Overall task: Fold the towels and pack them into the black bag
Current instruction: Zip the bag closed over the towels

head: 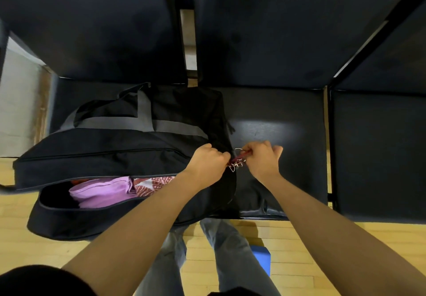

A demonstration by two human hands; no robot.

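Packing looks all but finished, and closing up seems to be the step in hand: the large black fabric duffel bag with grey webbing handles (110, 157) lies across the dark padded seat (276, 129), its long zip gaping on the side left of the fingers, where a folded lilac towel (101, 192) and a red-and-white patterned towel (152, 184) sit inside, touching each other. Both hands meet at the bag's right end. The left hand (207, 159) is clenched, its fingers pinching the black fabric at the zip's end, while the right hand (262, 157) has its fingers closed around a red strap with silver metal rings and clips (237, 159), which hangs between the two fists. Whether that strap is the zip pull or a separate keyring I cannot tell. By my judgement the next move calls for a steady pull along the zip track while the left hand braces the cloth; the bulging towels just left of the fingers could snag the teeth. Below, jeans-clad legs (230, 256) and a blue block (261, 257) stand on the pale wooden floor (345, 238), clear of the work.
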